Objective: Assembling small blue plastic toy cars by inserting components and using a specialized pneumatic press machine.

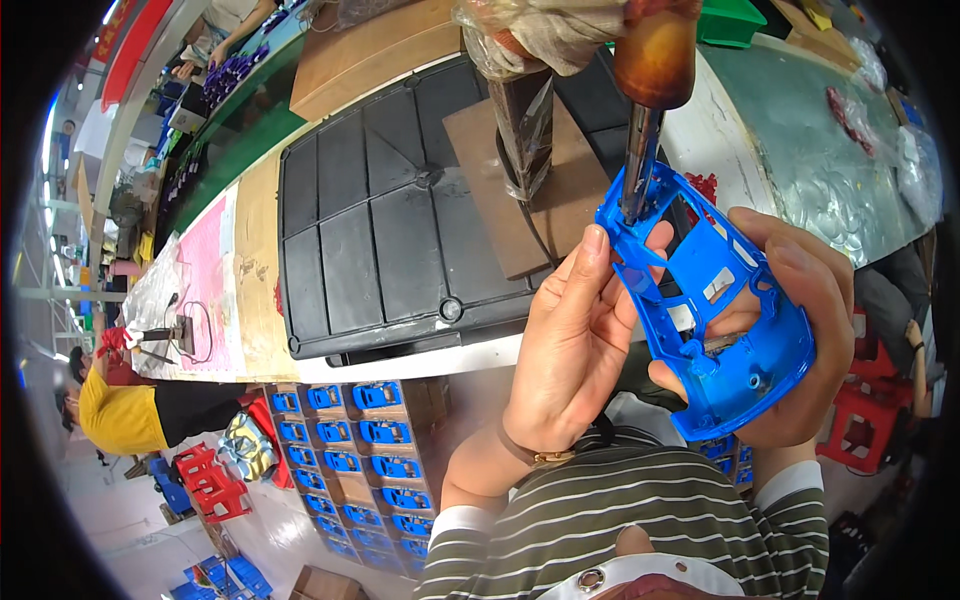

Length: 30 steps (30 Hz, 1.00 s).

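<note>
Both hands hold a blue plastic car shell [715, 320] above the near edge of the workbench [760, 130], its hollow inner side turned up toward the camera. The right hand [800, 340] cups the shell from below and from the right, fingers curled round its rim. The left hand [575, 340] steadies the shell's left edge, fingers nearly straight and thumb pressed against the plastic. A hanging tool [655, 60] with a brown body meets the far end of the shell, its metal tip [637, 170] inside the frame. A black plastic tray [390, 210] lies upside down on the workbench, left of a brown board [560, 200]. Below the bench edge stand cardboard trays of blue cars [345, 460].
</note>
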Motion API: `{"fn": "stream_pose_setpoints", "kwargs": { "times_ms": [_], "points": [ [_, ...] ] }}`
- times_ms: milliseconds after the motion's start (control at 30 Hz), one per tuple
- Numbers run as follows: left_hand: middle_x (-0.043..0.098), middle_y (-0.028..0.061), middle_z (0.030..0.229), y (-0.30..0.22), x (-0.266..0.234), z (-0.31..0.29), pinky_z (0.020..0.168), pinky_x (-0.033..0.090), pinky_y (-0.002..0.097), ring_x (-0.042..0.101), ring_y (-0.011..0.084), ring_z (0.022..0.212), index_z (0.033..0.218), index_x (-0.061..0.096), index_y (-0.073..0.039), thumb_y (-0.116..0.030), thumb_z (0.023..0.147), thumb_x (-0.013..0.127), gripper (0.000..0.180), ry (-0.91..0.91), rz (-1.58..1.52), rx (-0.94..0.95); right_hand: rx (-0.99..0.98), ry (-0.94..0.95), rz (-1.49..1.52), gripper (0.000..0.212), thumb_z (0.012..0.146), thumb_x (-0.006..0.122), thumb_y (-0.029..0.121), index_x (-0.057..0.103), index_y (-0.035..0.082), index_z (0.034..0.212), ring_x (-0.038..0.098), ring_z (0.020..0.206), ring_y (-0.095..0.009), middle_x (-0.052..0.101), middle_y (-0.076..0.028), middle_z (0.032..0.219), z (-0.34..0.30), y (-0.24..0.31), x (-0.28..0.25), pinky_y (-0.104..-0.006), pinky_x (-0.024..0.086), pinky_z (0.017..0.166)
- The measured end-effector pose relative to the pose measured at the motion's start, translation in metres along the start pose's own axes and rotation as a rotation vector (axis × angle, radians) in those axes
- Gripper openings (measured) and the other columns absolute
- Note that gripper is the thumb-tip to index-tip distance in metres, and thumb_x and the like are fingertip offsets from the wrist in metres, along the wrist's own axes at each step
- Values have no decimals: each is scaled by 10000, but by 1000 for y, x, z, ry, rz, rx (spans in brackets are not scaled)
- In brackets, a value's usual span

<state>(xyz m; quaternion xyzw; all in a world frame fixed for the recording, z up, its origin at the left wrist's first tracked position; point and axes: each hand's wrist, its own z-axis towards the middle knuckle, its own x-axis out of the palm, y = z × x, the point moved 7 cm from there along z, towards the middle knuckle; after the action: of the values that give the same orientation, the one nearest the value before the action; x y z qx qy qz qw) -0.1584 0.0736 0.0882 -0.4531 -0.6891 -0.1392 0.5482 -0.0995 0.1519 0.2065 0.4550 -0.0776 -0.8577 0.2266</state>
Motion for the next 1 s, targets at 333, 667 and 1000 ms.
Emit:
{"fn": "stream_pose_setpoints", "kwargs": {
  "times_ms": [333, 667, 1000],
  "points": [
    [570, 138, 1180, 2, -2, 4, 965, 435, 276, 544, 150, 1082, 1205, 502, 6, -268, 959, 440, 374, 31, -18, -13, 36, 55, -73, 864, 590, 831, 401, 365, 81, 1244, 559, 996, -314, 535, -222, 1118, -1, -2, -2, -412, 478, 831],
    [568, 133, 1186, 5, -3, 4, 968, 431, 277, 544, 144, 1076, 1209, 503, 2, -271, 961, 436, 375, -5, -8, -70, -19, 96, -125, 850, 600, 826, 405, 363, 62, 1225, 561, 991, -313, 530, -237, 1111, -2, -3, -1, -386, 503, 813],
    [570, 134, 1184, 4, -5, 4, 959, 435, 274, 549, 139, 1058, 1203, 507, -2, -275, 960, 436, 373, 10, -33, -51, -44, 95, -92, 847, 613, 818, 405, 362, 47, 1230, 562, 992, -311, 526, -249, 1111, 0, -3, 0, -378, 511, 799]
  ]
}}
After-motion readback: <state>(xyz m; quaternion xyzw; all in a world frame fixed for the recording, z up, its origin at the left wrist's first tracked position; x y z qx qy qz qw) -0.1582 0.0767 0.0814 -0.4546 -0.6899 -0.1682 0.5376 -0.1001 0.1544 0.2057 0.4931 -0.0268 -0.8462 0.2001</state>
